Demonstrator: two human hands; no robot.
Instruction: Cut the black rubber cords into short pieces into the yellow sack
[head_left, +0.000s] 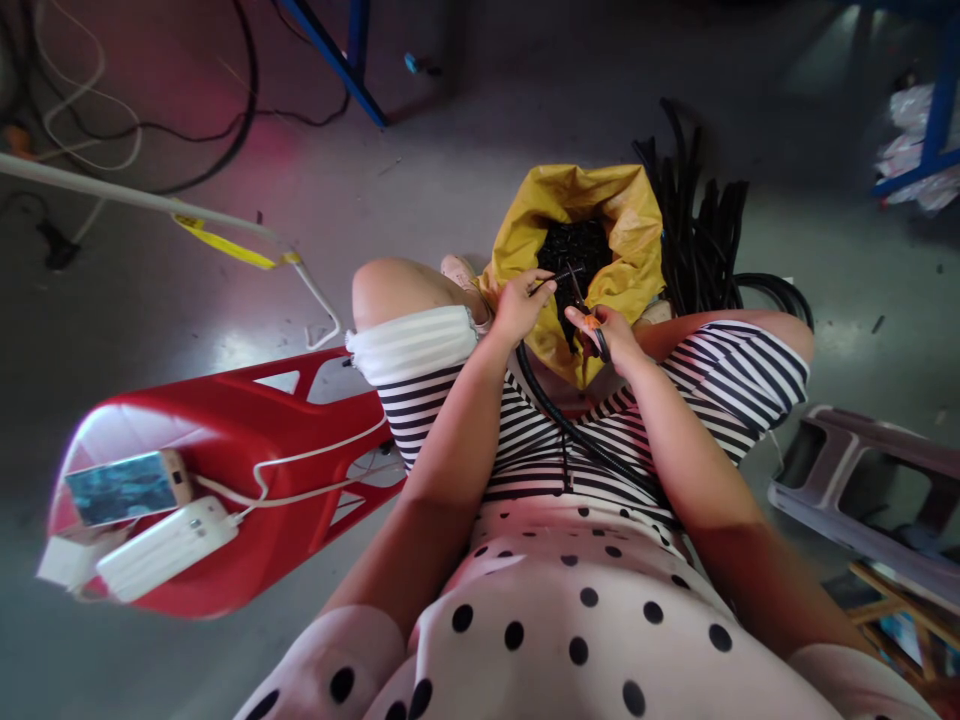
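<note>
Head view: thin black tube [559, 420] across lap.

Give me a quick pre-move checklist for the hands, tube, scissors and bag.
1. Left hand has a grip on the black tube end: ok, fingers pinch it over the bag.
2. Right hand holds the scissors: ok, orange handle in the fingers.
3. Blades open or closed: cannot tell, too small.
4. Yellow bag mouth open under the hands: ok, black pieces visible inside.
5. Tube slack: ok, it trails loosely across the lap.
6. Left fingers clear of the blades: cannot tell.
</note>
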